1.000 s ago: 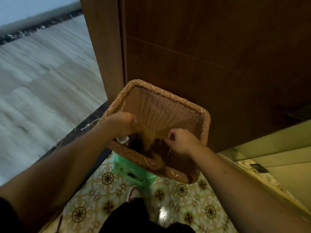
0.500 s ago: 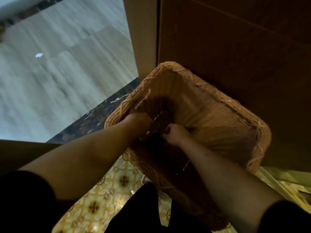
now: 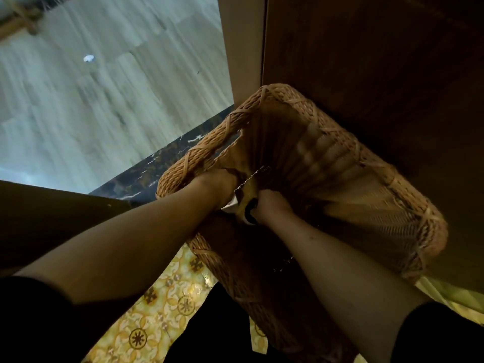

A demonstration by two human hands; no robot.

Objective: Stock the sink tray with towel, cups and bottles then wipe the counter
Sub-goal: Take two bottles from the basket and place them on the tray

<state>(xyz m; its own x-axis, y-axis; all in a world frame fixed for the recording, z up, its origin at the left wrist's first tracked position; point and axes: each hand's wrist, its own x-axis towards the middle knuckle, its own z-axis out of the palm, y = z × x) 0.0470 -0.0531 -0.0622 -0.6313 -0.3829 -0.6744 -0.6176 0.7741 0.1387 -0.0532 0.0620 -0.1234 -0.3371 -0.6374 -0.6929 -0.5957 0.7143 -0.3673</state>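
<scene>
Door: the dark wooden door (image 3: 366, 61) fills the upper right, with the basket pressed close against it.
Floor: pale planks (image 3: 104, 100) at upper left, patterned yellow tiles (image 3: 167, 305) below; the view has swung right and closer than a second ago, and the green crate seen then is out of sight.
Basket: the wicker basket (image 3: 262, 100) now fills the centre, both forearms reaching deep inside.
Left hand: the left hand (image 3: 214, 184) is closed on something white (image 3: 230, 204), probably a cup or cloth; I cannot tell which.
Right hand: the right hand (image 3: 272, 205), just beside the left, grips a dark round-topped item (image 3: 250, 212), likely a bottle.
Meaning: both hands have gone from the rim to closing on supplies, so lifting stock out for the sink tray looks near; no tray or counter is in view.
</scene>
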